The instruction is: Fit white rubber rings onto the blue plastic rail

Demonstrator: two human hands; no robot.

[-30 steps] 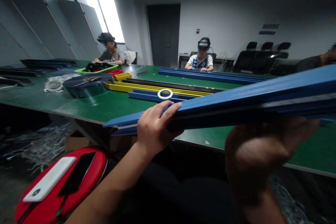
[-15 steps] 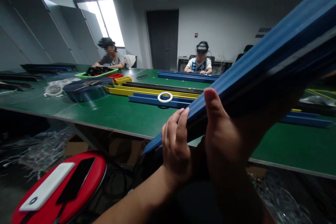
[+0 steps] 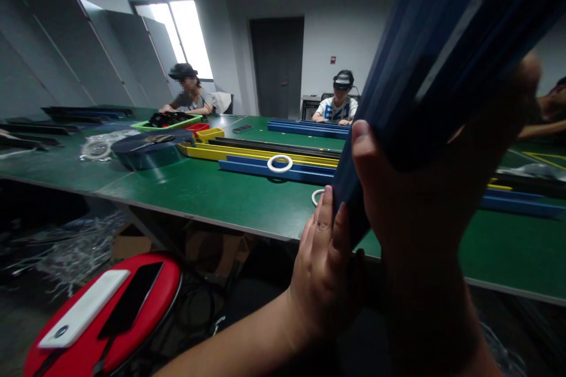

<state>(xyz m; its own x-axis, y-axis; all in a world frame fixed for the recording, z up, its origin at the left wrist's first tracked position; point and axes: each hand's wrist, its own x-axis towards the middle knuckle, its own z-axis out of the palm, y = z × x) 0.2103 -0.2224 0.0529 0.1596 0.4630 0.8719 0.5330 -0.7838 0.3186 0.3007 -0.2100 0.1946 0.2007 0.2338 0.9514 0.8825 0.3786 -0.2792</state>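
Blue strip bundle [image 3: 398, 88]: held raised, steeply tilted, by the near edge of the counter [image 3: 247, 206]. Right hand [image 3: 411, 200]: wrapped around the bundle, thumb up its left side. Left hand [image 3: 327, 265]: fingers laid against the lower end; closure cannot be told. Step, as judged: tilted bundle supported and steadied; firm two-handed support called for in the next move.

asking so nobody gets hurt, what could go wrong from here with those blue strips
The blue strips are steeply tilted, the right hand around them and the left hand against their lower part; they might slip if the grip loosens. Their upper end is out of view, so it could bump something unseen.
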